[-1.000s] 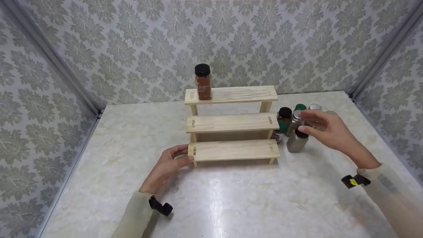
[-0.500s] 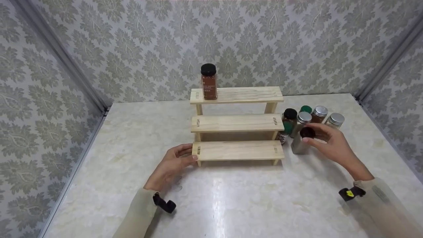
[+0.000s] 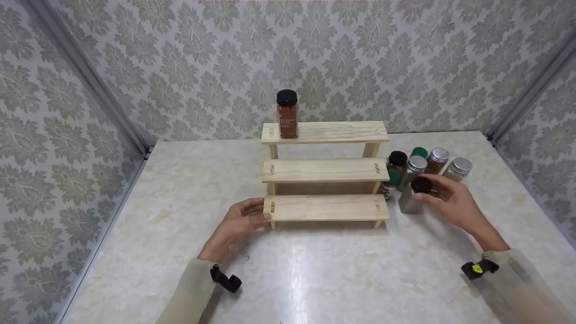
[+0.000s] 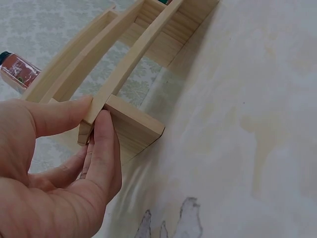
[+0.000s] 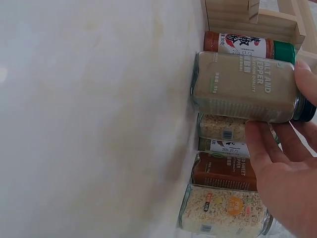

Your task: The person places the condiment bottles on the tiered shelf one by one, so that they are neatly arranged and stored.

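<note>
A three-step wooden rack (image 3: pixel 326 208) stands on the table. My left hand (image 3: pixel 234 228) pinches the left end of its lowest step, thumb on top and fingers beneath, as the left wrist view shows. At the rack's right, my right hand (image 3: pixel 454 204) holds a spice jar (image 5: pixel 242 87) with a dark cap and grey-brown powder, labelled salt and pepper. Thumb and fingers lie on opposite sides near its cap. The jar leans slightly in the head view, with its base close to the table. A jar of red sweet pepper (image 3: pixel 288 120) stands upright at the top step's left end.
Several more spice jars crowd behind the right hand: a green-capped one (image 5: pixel 245 45) against the rack, a black-capped one (image 3: pixel 397 159), and silver-capped ones (image 3: pixel 459 167) farther right. A patterned wall (image 3: pixel 216 67) rises behind the table (image 3: pixel 342 274).
My right hand has come down onto the salt and pepper jar and closed around its upper part; the jar has tilted slightly. My left hand keeps its hold on the rack.
</note>
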The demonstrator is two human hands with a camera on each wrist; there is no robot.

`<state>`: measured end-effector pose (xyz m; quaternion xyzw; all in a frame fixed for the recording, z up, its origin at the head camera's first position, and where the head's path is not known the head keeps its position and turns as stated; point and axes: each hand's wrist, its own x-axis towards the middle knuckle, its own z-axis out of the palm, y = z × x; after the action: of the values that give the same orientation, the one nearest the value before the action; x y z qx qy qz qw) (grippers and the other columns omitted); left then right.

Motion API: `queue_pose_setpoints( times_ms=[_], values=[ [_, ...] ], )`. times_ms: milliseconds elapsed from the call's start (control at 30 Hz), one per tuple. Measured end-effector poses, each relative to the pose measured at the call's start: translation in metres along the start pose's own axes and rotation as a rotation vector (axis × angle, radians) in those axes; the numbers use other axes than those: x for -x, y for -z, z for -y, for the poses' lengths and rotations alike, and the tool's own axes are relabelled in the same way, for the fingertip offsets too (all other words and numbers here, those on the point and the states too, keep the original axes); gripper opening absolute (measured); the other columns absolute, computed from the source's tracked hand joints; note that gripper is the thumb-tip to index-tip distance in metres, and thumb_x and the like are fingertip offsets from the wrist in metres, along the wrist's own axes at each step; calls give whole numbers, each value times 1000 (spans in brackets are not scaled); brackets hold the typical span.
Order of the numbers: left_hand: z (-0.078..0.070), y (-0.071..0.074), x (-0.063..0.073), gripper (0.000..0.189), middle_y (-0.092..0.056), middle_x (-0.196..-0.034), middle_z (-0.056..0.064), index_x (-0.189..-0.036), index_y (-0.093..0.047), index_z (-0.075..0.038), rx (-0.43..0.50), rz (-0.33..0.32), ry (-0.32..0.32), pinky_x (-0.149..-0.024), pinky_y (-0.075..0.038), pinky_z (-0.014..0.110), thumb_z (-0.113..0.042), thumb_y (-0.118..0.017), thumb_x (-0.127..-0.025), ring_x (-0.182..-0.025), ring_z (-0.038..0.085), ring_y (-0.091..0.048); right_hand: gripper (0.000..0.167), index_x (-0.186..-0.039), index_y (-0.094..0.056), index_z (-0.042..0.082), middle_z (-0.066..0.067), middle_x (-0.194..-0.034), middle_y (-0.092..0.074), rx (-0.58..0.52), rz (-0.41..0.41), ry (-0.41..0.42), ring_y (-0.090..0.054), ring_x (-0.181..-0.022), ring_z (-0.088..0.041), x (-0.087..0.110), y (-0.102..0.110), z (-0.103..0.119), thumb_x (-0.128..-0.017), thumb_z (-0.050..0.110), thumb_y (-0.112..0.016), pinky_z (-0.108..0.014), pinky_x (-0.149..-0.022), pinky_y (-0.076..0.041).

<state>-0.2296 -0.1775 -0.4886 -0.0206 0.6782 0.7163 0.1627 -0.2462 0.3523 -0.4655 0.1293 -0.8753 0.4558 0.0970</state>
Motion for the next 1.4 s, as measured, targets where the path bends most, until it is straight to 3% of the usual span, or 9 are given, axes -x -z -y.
queue_pose_setpoints(
  times_ms=[267, 500, 733, 933, 1067, 1233, 1400],
  values=[
    [1, -2, -3, 60, -61, -146, 19, -148, -57, -2, -3, -10, -8, -103, -58, 37, -2, -80, -92, -125, 27, -66, 50, -145, -64, 0, -24, -136, -66, 8, -18, 25, -61, -109, 16, 2, 1, -2, -97, 8, -79, -5, -90, -50],
    [3, -4, -2, 61, -61, -146, 21, -148, -55, 2, 5, 28, -16, -101, -58, 35, -1, -79, -92, -125, 27, -65, 49, -142, -65, -1, 4, -124, -68, -8, -35, 40, -63, -109, 14, 10, 2, -5, -96, 2, -79, -6, -88, -53],
    [4, -5, -3, 60, -60, -147, 20, -149, -55, 0, 28, 25, -8, -105, -58, 37, 3, -77, -93, -127, 28, -65, 48, -144, -64, 1, -18, -130, -67, 31, -42, 14, -60, -108, 16, 13, 7, 2, -99, 10, -78, -5, -89, -51],
    [4, -5, -4, 60, -60, -148, 19, -149, -55, 0, 30, 43, -25, -106, -57, 39, 1, -77, -93, -127, 27, -65, 46, -142, -66, 3, 15, -120, -68, 44, -94, 36, -64, -106, 12, 13, 17, 14, -99, 12, -79, -4, -87, -51],
    [9, -4, -7, 61, -58, -149, 19, -150, -54, -1, 73, 50, -37, -103, -57, 36, -1, -78, -94, -128, 26, -63, 47, -142, -66, 1, 23, -118, -67, -4, -145, 78, -67, -106, 8, 10, 23, 27, -97, 7, -79, -6, -86, -53],
    [17, -1, -10, 61, -56, -150, 19, -151, -52, -1, 99, 58, -71, -101, -57, 32, -2, -77, -95, -131, 25, -59, 46, -141, -67, -2, 18, -119, -70, -58, -206, 143, -69, -108, 3, 0, 28, 57, -96, -1, -78, -8, -88, -54],
    [21, 3, -9, 61, -56, -149, 21, -152, -51, 0, 62, 51, -114, -99, -58, 32, -6, -76, -97, -131, 26, -60, 44, -139, -68, 0, 13, -120, -71, -72, -216, 201, -69, -111, -2, -19, 28, 92, -96, -2, -77, -10, -90, -55]
  ],
)
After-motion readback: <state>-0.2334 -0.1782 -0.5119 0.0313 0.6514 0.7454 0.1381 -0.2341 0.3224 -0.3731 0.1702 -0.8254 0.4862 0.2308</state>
